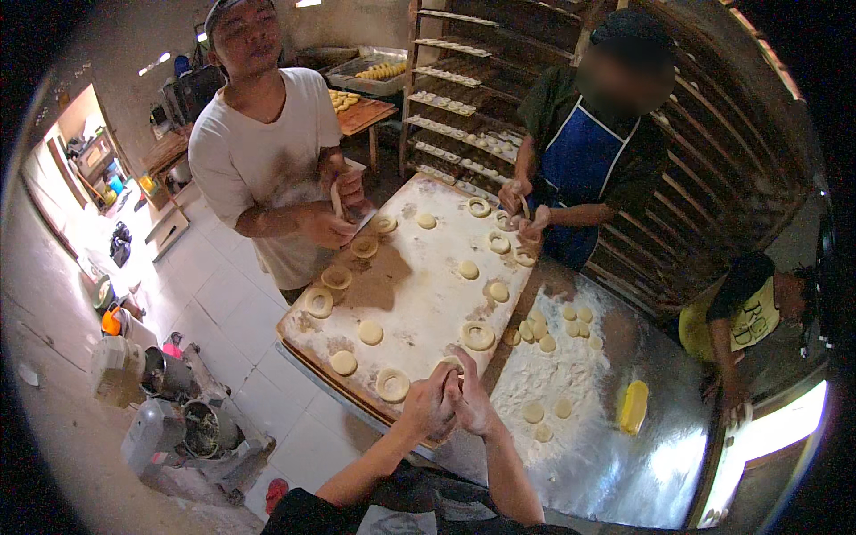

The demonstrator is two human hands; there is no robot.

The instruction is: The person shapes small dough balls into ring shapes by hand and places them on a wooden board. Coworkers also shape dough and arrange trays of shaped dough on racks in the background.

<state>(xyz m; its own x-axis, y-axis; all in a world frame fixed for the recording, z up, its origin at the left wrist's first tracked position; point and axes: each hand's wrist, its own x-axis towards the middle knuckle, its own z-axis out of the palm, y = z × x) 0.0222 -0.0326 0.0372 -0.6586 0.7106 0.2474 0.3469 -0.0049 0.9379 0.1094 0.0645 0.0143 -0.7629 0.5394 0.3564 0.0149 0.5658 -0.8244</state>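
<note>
My left hand (430, 403) and my right hand (469, 399) are pressed together over the near edge of a floured wooden board (419, 285), both gripping one piece of dough (450, 363) that shows above my fingers. A dough ring (392, 384) lies just left of my left hand. More dough rings (478, 335) and flat dough discs (370, 332) are spread across the board.
A steel table (624, 455) carries flour, several dough discs (535, 411) and a yellow scraper (634, 406). Two people across the board shape dough: one in a white shirt (267, 152), one in a blue apron (580, 160). A third person (740, 312) is at right. Racks of trays (464, 98) stand behind; buckets (165, 374) on the floor left.
</note>
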